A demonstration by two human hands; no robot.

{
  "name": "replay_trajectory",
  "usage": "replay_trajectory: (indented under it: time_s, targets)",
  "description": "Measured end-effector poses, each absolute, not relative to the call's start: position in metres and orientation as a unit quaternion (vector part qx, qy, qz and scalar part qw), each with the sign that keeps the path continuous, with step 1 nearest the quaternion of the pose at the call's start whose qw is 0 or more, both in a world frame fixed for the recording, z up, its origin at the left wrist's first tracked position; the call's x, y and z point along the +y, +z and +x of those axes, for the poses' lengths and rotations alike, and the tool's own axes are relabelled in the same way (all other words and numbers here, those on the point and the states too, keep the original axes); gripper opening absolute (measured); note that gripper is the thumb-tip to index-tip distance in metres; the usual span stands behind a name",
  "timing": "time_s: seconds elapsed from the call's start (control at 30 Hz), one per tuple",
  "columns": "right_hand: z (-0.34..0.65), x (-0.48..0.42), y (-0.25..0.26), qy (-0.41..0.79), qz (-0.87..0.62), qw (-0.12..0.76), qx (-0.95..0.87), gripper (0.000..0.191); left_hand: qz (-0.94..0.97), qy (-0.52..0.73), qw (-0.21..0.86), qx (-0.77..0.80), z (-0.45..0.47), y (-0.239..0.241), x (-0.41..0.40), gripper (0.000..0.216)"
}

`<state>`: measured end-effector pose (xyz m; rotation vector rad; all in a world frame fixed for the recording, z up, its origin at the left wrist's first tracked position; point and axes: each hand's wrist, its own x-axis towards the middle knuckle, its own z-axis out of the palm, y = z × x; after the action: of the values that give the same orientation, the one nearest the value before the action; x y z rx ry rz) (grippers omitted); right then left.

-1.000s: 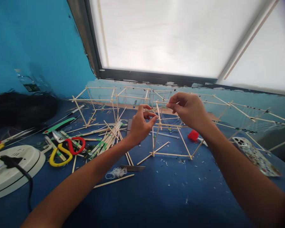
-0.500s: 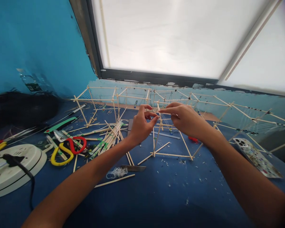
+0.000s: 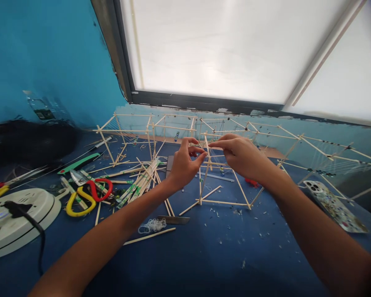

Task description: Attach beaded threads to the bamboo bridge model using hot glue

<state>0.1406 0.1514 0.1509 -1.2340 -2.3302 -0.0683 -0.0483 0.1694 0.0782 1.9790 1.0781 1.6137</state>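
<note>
A frame of thin wooden sticks (image 3: pixel 225 202) stands on the blue table in front of me. Both hands meet at one of its upper joints. My left hand (image 3: pixel 188 164) is on the joint's left side, its thumb and fingers drawn into a pinch by the stick. From the right, my right hand (image 3: pixel 241 156) has its index finger and thumb closed at the same spot, the other fingers curled. Whatever lies between the fingertips is too small to make out. A tangle of clear thread (image 3: pixel 152 225) and a metal blade (image 3: pixel 173 220) lie nearer me.
Loose sticks (image 3: pixel 142 181) pile up on the left beside red-and-yellow-handled cutters (image 3: pixel 89 194), a green cutter (image 3: pixel 79 163) and a white power socket (image 3: pixel 24 214). More stick frames (image 3: pixel 284 136) line the wall. A phone (image 3: pixel 335 206) lies on the right.
Very little differs. My right fingertips have shifted slightly at the joint, while my left hand stays almost where it was.
</note>
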Motion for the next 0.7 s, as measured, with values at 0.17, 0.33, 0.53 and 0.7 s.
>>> replay_trajectory:
  time_s: [0.17,0.33,0.53,0.7]
  targets:
    - [0.142,0.1505,0.1503,-0.001,-0.444,0.241,-0.863,0.056,0.703,0.572,0.182,0.382,-0.0487,0.0783,0.1698,0.033]
    - [0.1411,0.1475,0.1497,-0.026,-0.462,0.272,-0.844,0.055,0.698,0.575,0.187,0.384,-0.0481,0.0784,0.1698,0.034]
    - [0.1395,0.1451,0.1503,-0.013,-0.458,0.253,-0.852,0.05,0.698,0.57,0.19,0.39,-0.048,0.0797,0.1685,0.035]
    - [0.1381,0.1438,0.1507,-0.016,-0.466,0.26,-0.845,0.05,0.701,0.571,0.185,0.386,-0.0484,0.0788,0.1694,0.034]
